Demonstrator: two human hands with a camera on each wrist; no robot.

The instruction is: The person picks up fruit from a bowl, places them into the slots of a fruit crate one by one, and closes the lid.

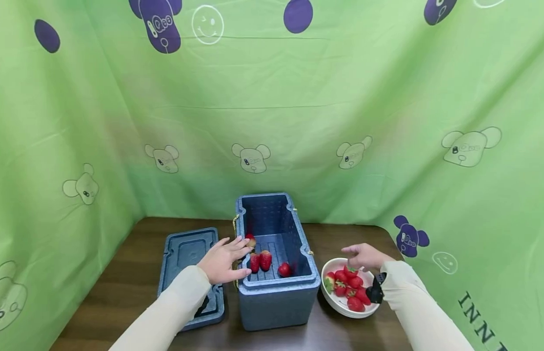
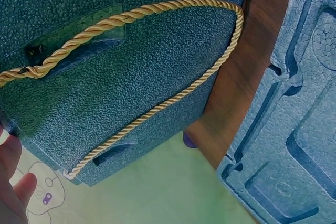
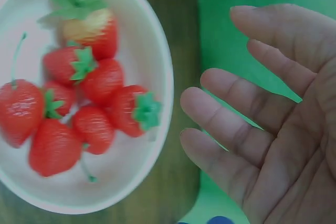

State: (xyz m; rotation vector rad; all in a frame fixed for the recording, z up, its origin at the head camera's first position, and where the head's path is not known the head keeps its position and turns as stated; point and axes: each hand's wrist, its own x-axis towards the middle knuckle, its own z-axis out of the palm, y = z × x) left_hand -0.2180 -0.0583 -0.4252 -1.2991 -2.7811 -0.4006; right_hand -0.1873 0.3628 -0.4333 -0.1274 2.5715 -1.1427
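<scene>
Strawberries [image 1: 355,304], bright red, some green-capped, lie heaped in a round white bowl [image 1: 337,308] on the brown wooden table [image 1: 122,278], as the head view shows. Left of it stands a blue foam box [image 1: 276,304], lidless, with two upright-looking strawberries, a rounder red fruit [image 1: 285,269] and another partly hidden by the left hand [image 1: 225,261], which rests, fingers spread, at the rim. The right hand [image 1: 367,257] hovers over the bowl.

The left wrist view shows twisted gold rope [image 2: 157,109] along the box's side, the recessed lid [image 2: 294,114] apart from it, and fingertips at the edge.

In the right wrist view, the bowl's strawberries look glossy, one yellowish near its cap; the right hand holds nothing, fingers loosely extended.
</scene>
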